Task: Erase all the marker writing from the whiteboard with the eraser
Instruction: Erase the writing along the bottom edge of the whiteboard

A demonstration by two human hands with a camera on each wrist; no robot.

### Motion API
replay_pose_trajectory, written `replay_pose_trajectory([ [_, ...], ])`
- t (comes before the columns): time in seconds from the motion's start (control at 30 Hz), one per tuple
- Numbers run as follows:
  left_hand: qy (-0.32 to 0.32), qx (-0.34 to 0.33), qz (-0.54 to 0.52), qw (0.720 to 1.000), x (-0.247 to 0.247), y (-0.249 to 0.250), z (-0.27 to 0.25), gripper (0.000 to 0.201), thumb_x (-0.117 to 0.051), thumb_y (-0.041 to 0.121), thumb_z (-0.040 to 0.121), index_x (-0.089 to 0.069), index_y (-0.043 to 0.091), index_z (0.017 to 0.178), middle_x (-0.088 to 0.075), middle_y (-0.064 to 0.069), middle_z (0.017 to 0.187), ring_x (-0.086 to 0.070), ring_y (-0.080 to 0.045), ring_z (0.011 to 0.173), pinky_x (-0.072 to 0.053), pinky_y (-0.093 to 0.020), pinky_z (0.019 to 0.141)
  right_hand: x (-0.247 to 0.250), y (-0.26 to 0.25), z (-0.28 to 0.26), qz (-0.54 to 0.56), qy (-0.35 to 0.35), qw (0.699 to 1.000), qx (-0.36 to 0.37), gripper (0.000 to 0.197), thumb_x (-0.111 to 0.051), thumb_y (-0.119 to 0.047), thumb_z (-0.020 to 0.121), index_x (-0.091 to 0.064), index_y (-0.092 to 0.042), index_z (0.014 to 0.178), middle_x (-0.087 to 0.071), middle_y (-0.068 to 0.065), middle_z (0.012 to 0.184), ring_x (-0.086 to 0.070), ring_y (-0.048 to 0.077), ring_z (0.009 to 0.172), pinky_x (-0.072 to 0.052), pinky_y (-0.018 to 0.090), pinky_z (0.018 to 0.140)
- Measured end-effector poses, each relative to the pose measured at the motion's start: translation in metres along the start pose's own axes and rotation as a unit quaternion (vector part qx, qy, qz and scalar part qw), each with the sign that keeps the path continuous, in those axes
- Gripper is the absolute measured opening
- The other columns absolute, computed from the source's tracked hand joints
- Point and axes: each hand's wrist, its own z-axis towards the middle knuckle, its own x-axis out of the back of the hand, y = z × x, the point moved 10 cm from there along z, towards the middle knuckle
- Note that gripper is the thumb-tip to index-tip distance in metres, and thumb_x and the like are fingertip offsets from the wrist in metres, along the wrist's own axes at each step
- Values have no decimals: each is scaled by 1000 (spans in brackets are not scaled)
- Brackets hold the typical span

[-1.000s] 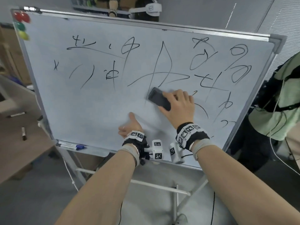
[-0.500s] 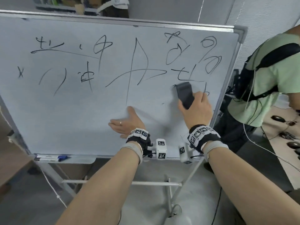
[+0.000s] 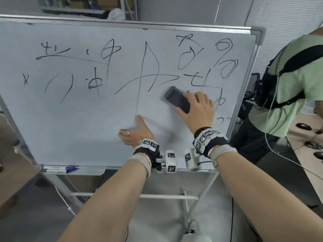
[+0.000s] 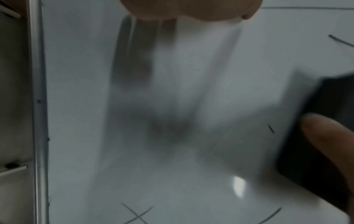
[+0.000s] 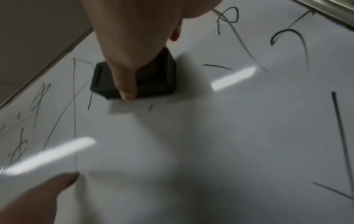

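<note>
On the whiteboard (image 3: 70,128), right hand (image 3: 197,110) grips eraser (image 3: 177,99).

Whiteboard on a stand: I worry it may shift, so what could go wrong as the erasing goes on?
The left hand lies flat on the whiteboard; lifting it might let the board swing. The right hand holds the eraser by one end, so it could slip. Marks by the right frame may be missed.
</note>
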Motion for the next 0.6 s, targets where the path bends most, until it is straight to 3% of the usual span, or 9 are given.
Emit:
replay_pose_trajectory([
  [0.1,9,0,-7,1000,-2,0,-2,85,-73,46,81,-36,6,146,-31,-7,155,-28,-28,141,-19,-26,105,24,35,10,5,79,992,-98,49,-69,-51,81,-63,-24,120,-60,7,107,-54,31,98,-43,42,86],
  [0.17,10,-5,-10,1000,-3,-2,-2,85,-73,46,81,-36,6,147,-31,-6,155,-29,-28,141,-19,-26,105,22,40,6,4,75,991,-108,48,-69,-51,80,-63,-23,119,-60,8,106,-54,32,97,-43,42,86],
  [0.23,4,-18,-5,1000,-5,-5,0,88,-72,47,82,-33,5,148,-29,-7,156,-28,-29,142,-18,-28,108,5,26,-8,12,25,998,-55,48,-72,-50,77,-65,-22,115,-59,8,102,-54,31,94,-42,42,84],
  [0.33,-6,-54,16,998,-10,-11,4,95,-69,51,83,-25,3,153,-24,-9,160,-25,-31,145,-20,-40,118,-29,-5,-39,-16,-77,993,83,49,-81,-49,72,-65,-25,112,-58,7,102,-55,31,92,-39,41,81],
  [0.4,-18,-67,23,997,-13,-16,2,100,-68,53,84,-18,3,155,-17,-10,162,-20,-31,148,-19,-46,120,-31,-7,-43,-32,-89,990,103,49,-80,-51,72,-66,-27,112,-59,5,102,-54,30,92,-37,41,81],
  [0.5,-44,-84,26,995,-21,-21,-1,103,-66,54,86,-11,3,156,-10,-10,164,-11,-29,151,-12,-44,123,-10,13,-29,-33,-45,997,60,49,-75,-51,77,-64,-26,117,-60,4,106,-54,30,94,-39,42,82],
  [0.6,-25,-109,34,993,-21,-20,-3,103,-64,57,86,-13,0,156,-12,-11,164,-13,-28,152,-13,-44,124,17,55,-18,-41,24,998,-41,47,-71,-47,82,-60,-19,119,-60,7,108,-54,32,98,-41,43,83],
])
